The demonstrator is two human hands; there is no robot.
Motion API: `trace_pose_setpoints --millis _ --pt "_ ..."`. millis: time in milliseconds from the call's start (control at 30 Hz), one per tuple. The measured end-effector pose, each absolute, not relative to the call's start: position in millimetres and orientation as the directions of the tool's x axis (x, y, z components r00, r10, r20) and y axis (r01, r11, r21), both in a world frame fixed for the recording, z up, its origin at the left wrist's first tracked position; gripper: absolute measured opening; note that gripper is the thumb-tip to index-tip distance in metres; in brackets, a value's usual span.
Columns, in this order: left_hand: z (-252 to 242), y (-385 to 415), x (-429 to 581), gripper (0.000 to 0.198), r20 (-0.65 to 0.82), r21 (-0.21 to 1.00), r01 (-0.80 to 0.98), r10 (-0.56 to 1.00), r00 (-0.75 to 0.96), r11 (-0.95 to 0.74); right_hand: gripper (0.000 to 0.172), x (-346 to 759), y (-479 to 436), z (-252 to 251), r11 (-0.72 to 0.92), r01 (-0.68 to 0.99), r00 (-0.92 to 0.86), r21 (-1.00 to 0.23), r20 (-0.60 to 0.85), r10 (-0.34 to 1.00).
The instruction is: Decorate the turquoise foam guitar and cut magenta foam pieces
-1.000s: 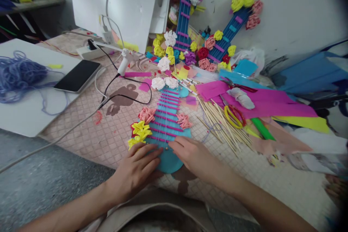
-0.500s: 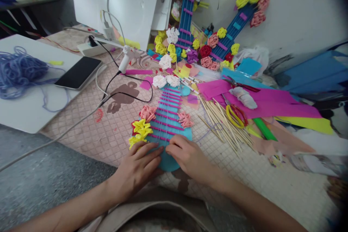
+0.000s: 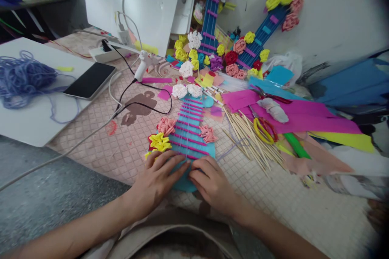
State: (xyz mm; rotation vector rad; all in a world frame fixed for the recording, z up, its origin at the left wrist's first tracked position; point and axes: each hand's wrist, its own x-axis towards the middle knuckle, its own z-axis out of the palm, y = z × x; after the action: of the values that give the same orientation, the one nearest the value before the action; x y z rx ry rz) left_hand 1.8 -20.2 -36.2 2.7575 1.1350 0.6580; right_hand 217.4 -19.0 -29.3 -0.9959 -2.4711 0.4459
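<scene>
My hands come close together over the lower part of the blue guitar-shaped piece [image 3: 185,183], which lies on the desk [image 3: 138,137] right in front of me. My left hand [image 3: 156,176] rests palm down, its fingers laid out across the piece just below the yellow flowers [image 3: 160,141]; my right hand [image 3: 211,182] has its fingers bent inward, the fingertips almost meeting the left's, and I cannot tell whether anything is pinched between them. Fine pale strings [image 3: 186,151] run down over the magenta bars [image 3: 190,139] toward that spot. To do this neatly, I judge the left hand should weigh the piece down gently while the right works with the fingertips alone, drawing any string only lightly, since too hard a pull could shift a bar or buckle the blue sheet. The strings look best lined up straight and evenly spaced. My left palm should press beside the yellow petals rather than on them, as they look easy to crush, and my right wrist should stay clear of the salmon flower [image 3: 208,134] at the piece's right edge.
</scene>
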Motion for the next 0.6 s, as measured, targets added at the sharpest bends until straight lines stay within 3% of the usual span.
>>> trace_pose_setpoints --millis 200,333,500,600 --pt "-38 -23 5 0.032 0.313 0.158 0.658 0.669 0.674 -0.736 0.014 213 -20 -35 0.710 0.568 -0.643 -0.417 0.314 0.698" --pt "-26 -7 -3 0.035 0.386 0.169 0.671 0.674 0.630 -0.722 0.016 209 -17 -38 0.751 0.520 -0.617 -0.406 0.430 0.660" --pt "4 75 -23 0.031 0.520 0.290 0.783 0.778 0.353 -0.550 0.012 208 -15 -36 0.742 0.515 -0.596 -0.429 0.442 0.670" --pt "14 146 -36 0.029 0.400 0.297 0.912 0.904 0.149 -0.282 0.011 208 -17 -34 0.733 0.529 -0.602 -0.427 0.420 0.679"
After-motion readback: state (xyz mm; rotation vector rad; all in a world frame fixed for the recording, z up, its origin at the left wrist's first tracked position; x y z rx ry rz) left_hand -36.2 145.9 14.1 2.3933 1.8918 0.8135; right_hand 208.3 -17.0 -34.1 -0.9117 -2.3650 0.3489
